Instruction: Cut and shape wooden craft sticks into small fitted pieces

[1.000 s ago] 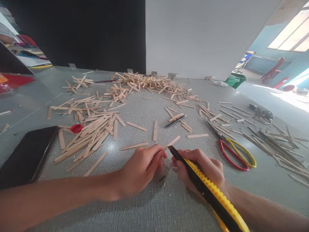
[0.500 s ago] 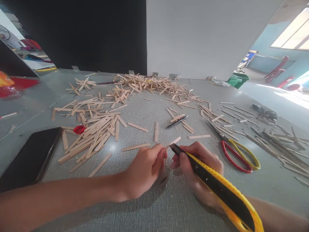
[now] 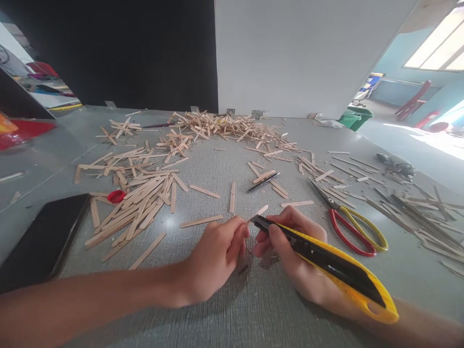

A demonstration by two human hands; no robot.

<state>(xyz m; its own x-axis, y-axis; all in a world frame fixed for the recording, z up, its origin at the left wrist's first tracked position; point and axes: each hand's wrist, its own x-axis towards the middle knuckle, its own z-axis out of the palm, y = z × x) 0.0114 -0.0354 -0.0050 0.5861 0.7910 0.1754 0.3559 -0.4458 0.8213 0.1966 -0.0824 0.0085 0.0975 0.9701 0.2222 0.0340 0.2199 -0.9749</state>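
Pinched in my left hand (image 3: 219, 256) is a wooden craft stick (image 3: 261, 210), whose rounded far end sticks out past my fingers. My right hand (image 3: 295, 256) grips a yellow and black utility knife (image 3: 326, 263), its handle slanting down to the lower right. The knife's tip meets the stick just beside my left fingertips; how far the blade is out I cannot make out. Several loose craft sticks lie just beyond my hands, among them one upright in view (image 3: 232, 197) and one lying crosswise (image 3: 201, 221).
Left are a black phone (image 3: 45, 237), a red cap (image 3: 116, 196) and a stick pile (image 3: 145, 203). A bigger heap (image 3: 221, 125) lies by the upright panel (image 3: 308, 58). A black pen (image 3: 263, 182), scissors (image 3: 357, 227) with red and yellow handles, and thin strips (image 3: 402, 222) lie to the right.
The knife's handle end has swung up and my right hand has tilted with it. My left hand keeps its pinch on the stick. The whole view has shifted slightly.
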